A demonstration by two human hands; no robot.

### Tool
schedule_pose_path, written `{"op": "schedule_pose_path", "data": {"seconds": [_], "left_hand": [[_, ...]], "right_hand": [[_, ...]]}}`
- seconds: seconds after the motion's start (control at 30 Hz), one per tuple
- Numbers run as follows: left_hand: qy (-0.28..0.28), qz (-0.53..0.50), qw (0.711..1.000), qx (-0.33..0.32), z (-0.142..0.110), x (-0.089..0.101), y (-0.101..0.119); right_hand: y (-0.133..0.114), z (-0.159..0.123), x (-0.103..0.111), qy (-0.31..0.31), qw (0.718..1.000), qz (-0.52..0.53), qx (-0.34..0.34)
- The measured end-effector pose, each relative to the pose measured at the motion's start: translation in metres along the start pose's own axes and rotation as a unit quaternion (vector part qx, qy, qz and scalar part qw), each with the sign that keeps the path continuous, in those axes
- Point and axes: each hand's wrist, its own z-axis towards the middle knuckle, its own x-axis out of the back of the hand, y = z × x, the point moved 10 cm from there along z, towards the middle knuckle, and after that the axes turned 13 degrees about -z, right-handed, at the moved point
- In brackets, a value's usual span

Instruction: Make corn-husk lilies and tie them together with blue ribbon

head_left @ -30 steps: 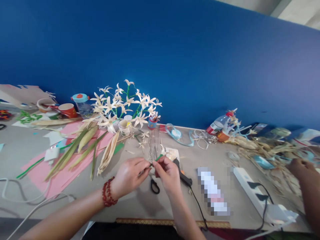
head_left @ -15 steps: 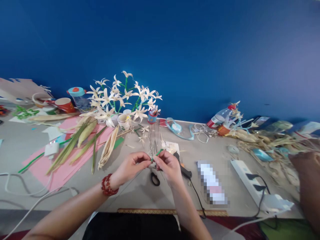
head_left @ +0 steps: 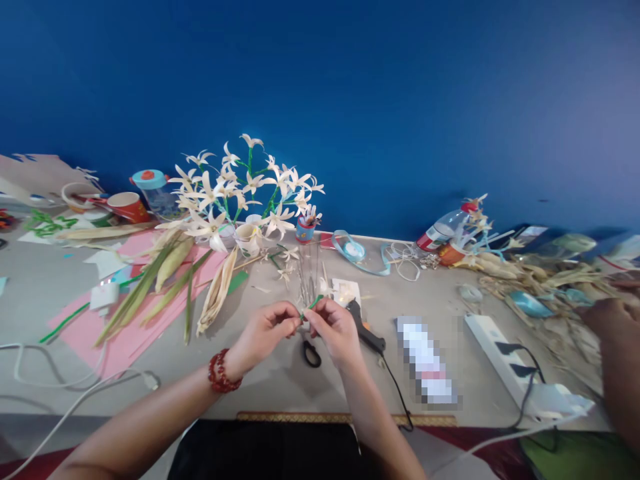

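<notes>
Both hands meet in front of me at the middle of the table, thumbs and fingertips pinched together. My left hand (head_left: 273,331), with a red bead bracelet (head_left: 223,371) at the wrist, is closed on a thin wire stem. A narrow green strip (head_left: 314,303) sticks up from the fingertips of my right hand (head_left: 334,328), which is closed on it. Fingers hide where strip and stem meet. Behind them lie several loose wires (head_left: 310,267). The black handle of the scissors (head_left: 311,354) shows just below, and a black glue gun (head_left: 367,328) lies to the right.
White husk flowers (head_left: 255,183) on green stems stand in cups at the back. Corn husks (head_left: 173,263) lie on pink paper (head_left: 135,340) at left. At right are a power strip (head_left: 505,363), a bottle (head_left: 440,230), dry husks (head_left: 555,287) and another person's hand (head_left: 613,323).
My hands keep their pinch at nearly the same spot, with slight finger movement. The view has shifted a little. At right, the other person's hand has moved and a second part shows above it.
</notes>
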Motion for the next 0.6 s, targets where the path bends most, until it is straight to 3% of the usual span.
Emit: {"op": "schedule_pose_path", "data": {"seconds": [0.6], "left_hand": [[0.007,-0.048,0.999,0.009,0.004,-0.001,-0.019]], "right_hand": [[0.009,0.005,0.001,0.005,1.000,0.007,-0.006]]}}
